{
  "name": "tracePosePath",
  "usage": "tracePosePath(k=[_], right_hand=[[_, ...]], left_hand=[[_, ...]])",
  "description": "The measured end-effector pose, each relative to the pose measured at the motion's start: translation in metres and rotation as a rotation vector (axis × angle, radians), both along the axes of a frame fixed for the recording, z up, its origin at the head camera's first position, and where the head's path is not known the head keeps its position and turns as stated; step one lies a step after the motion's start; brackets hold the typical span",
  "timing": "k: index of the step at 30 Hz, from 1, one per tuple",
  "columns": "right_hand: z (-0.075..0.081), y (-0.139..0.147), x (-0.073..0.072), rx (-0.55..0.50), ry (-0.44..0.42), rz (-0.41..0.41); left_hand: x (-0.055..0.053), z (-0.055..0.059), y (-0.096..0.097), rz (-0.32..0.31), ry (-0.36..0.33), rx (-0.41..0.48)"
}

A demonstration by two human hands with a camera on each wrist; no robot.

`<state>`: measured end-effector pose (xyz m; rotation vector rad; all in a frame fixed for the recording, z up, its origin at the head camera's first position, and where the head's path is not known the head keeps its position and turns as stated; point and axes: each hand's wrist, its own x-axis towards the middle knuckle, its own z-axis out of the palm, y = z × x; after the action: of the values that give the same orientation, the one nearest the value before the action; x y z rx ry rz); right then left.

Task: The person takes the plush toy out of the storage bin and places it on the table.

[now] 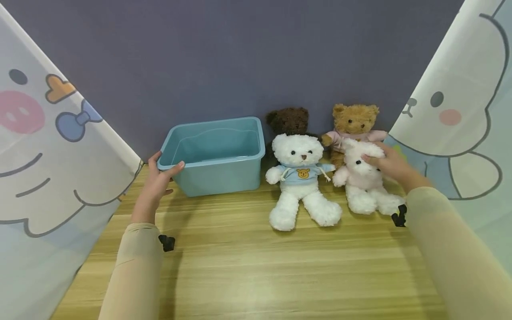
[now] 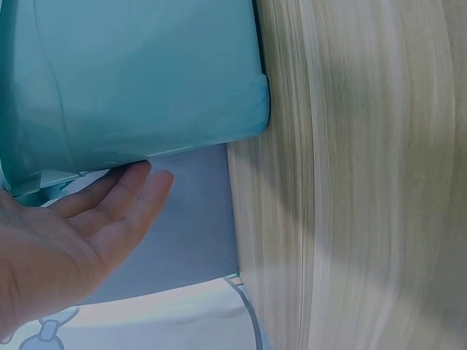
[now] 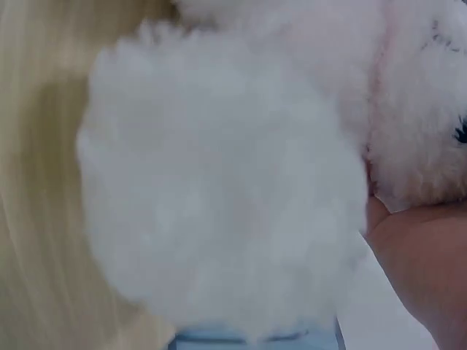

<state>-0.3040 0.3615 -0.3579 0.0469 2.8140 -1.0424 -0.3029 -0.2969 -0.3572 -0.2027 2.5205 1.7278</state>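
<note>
At the left corner of a blue-green plastic storage bin point(image 1: 218, 178), my left hand point(image 1: 157, 183) holds the rim, thumb over the front edge. In the left wrist view the fingers point(image 2: 120, 208) lie along the bin's outer side. My right hand point(image 1: 396, 166) grips the head of a pale pink-white plush toy point(image 1: 362, 180), a finger across its face. That toy sits upright; its fluffy foot point(image 3: 219, 182) fills much of the right wrist view. Beside it sits a white teddy bear point(image 1: 298, 178) in a blue hoodie.
Behind the white teddy is a dark brown teddy bear point(image 1: 294, 120), partly hidden. A tan teddy bear point(image 1: 354, 120) in a pink top sits behind the held toy. The wooden tabletop point(image 1: 256, 266) is bounded by a grey back panel point(image 1: 224, 58) and printed side curtains point(image 1: 452, 124).
</note>
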Motion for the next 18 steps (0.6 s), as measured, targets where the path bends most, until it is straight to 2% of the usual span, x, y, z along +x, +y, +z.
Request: tracePosePath(k=[3, 8, 11, 15, 18], right_hand=[[-0.0024, 0.0029, -0.0033, -0.001, -0.005, -0.004], [0.003, -0.0004, -0.0087, 0.056, -0.042, 0.011], [0.0025, -0.0026, -0.0093, 0.021, -0.052, 0.02], [0.0001, -0.0033, -0.0086, -0.031, -0.037, 0.01], [0.0015, -0.0022, -0.0096, -0.003, -0.013, -0.017]], left_hand=[[-0.0003, -0.0028, -0.0003, 0.0, 0.005, 0.006], [0.0021, -0.0001, -0.002, 0.01, 0.005, 0.004], [0.0042, -0.0008, -0.0024, 0.016, -0.009, 0.009], [0.0031, -0.0009, -0.0023, 0.011, 0.008, 0.012], [-0.0008, -0.0014, -0.0018, -0.002, 0.016, 0.01]])
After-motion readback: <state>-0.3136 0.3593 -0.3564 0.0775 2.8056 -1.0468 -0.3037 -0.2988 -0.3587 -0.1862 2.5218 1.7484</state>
